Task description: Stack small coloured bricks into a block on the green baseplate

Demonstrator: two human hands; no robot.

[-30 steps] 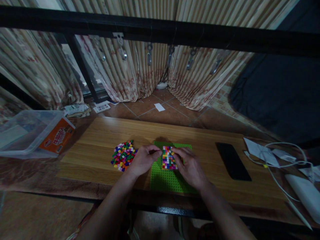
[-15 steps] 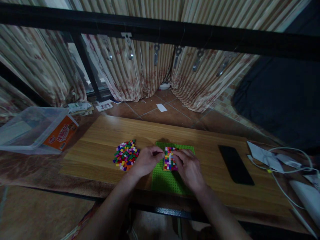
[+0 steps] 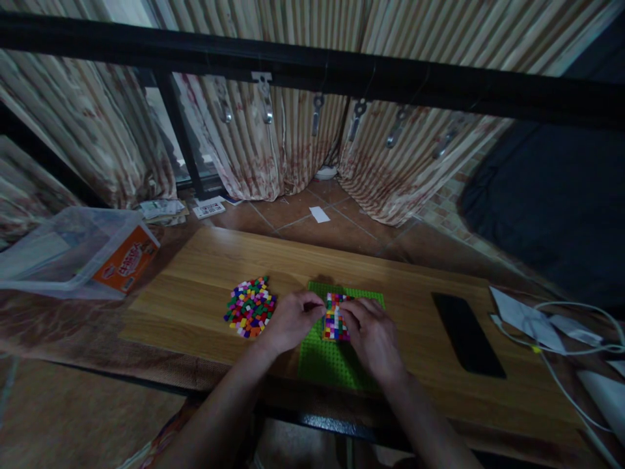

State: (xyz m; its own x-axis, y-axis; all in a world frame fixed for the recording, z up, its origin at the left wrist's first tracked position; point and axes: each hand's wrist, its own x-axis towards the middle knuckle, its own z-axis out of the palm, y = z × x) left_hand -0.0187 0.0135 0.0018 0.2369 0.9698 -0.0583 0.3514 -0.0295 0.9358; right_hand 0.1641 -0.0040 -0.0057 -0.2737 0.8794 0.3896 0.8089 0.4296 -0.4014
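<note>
Two hands are in view: the left hand (image 3: 293,319) and the right hand (image 3: 372,335), both at lower centre. One green baseplate (image 3: 332,365) lies under them, carrying one patch of coloured bricks (image 3: 334,318); the bricks in it are too small to count. One loose pile of coloured bricks (image 3: 250,307) sits left of centre, also too many and too small to count. One black phone (image 3: 467,333) lies right of centre. One clear plastic box (image 3: 63,251) is at the left edge, with one orange label (image 3: 127,258). One wooden tabletop (image 3: 209,260) spans the middle. Six metal curtain hooks (image 3: 266,98) hang below the one black bar (image 3: 146,49) across the top. One white cable (image 3: 561,306) loops at the right edge.
</note>
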